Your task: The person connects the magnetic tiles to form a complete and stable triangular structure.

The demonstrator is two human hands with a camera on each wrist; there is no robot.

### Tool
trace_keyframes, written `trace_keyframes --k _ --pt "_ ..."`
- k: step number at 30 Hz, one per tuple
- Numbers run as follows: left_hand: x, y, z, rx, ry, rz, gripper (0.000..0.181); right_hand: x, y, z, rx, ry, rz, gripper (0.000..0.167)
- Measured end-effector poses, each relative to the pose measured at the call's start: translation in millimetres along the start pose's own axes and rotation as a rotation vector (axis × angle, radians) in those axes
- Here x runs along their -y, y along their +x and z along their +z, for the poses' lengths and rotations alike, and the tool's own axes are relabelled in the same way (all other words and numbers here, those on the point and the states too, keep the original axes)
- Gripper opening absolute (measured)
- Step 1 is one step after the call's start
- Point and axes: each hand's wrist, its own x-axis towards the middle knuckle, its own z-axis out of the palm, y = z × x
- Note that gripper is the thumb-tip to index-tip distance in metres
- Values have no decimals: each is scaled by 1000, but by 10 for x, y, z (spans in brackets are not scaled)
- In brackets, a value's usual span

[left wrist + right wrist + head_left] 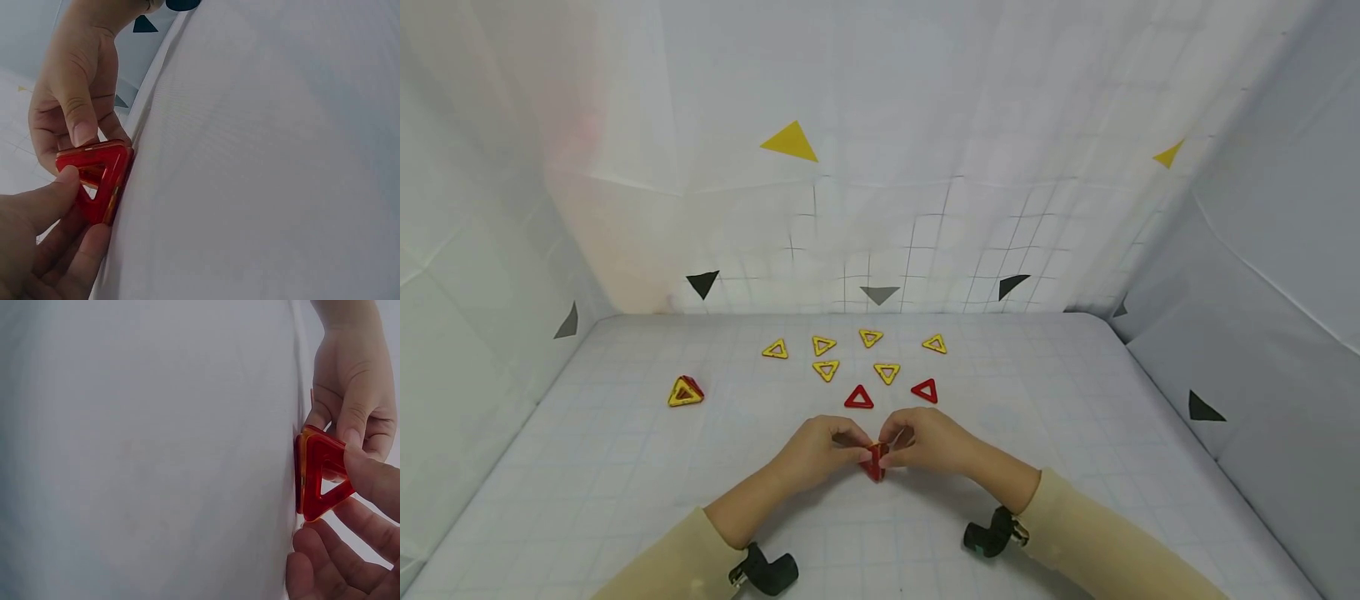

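Observation:
Near the front middle of the table, my left hand (808, 454) and right hand (932, 442) meet at a small cluster of red triangular magnetic tiles (874, 463). In the left wrist view, my left thumb presses the face of a red tile (112, 178) while its fingers sit behind and below. The right wrist view shows my right thumb on another red tile face (315, 494), fingers underneath. The tiles join at their edges and rest on the table, with orange-yellow showing along the seams. How many tiles are joined is hidden by the fingers.
Two loose red triangle tiles, one (859, 397) and another (925, 390), lie just beyond my hands. Several yellow triangle tiles (826, 370) are spread farther back. A built yellow-and-red pyramid (686, 392) stands to the left. White sheets surround the white table (587, 467).

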Motion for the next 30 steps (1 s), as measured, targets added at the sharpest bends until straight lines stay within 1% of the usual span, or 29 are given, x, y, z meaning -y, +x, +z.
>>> trace_keyframes --k 6,11,16,26,30 --pt "5 7 -1 -7 3 5 5 10 -6 7 -12 -5 -6 21" --pt "0 0 3 4 -24 -5 5 26 -11 7 -8 9 2 21" --pt "-9 -6 7 8 -46 0 4 45 -8 7 -3 16 8 22" --pt "7 -1 5 6 -61 -15 5 -1 13 30 -17 -6 -13 23" --pt "-2 -10 8 16 -82 -32 9 -2 17 28 -8 -7 3 23"
